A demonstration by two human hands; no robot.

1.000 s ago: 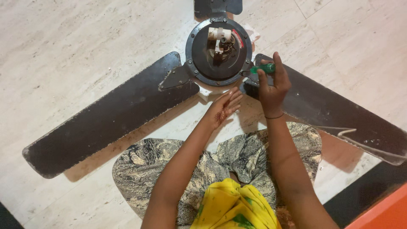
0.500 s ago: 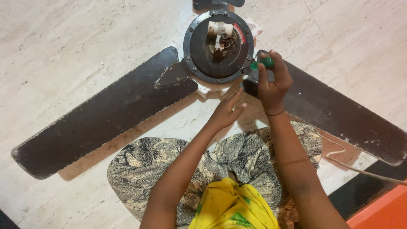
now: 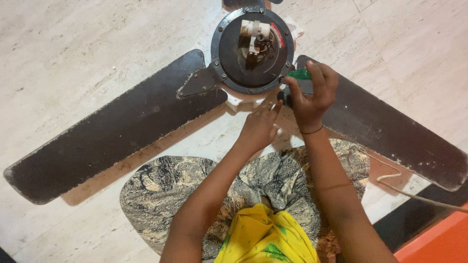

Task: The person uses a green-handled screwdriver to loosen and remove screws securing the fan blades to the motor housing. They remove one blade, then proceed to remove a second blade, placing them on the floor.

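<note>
A dark ceiling fan lies on the pale floor, its round motor housing (image 3: 252, 53) at top centre with white terminal parts and wires showing. One long blade (image 3: 107, 131) runs to the lower left, another blade (image 3: 390, 126) to the right. My right hand (image 3: 312, 95) grips a green-handled screwdriver (image 3: 298, 74) at the housing's right rim, where the right blade joins. My left hand (image 3: 261, 124) reaches up just below the housing, fingers spread, touching the near edge of the blade bracket and holding nothing.
My patterned grey garment (image 3: 195, 190) and a yellow cloth (image 3: 265, 236) fill the lower centre. A thin white cord (image 3: 414, 195) trails at the right over a black strip, beside an orange surface (image 3: 438, 241). A third blade stub sits at the top edge.
My left hand turned palm-down and moved up toward the blade bracket. My right hand shifted slightly with the screwdriver at the rim. The view moved a little.
</note>
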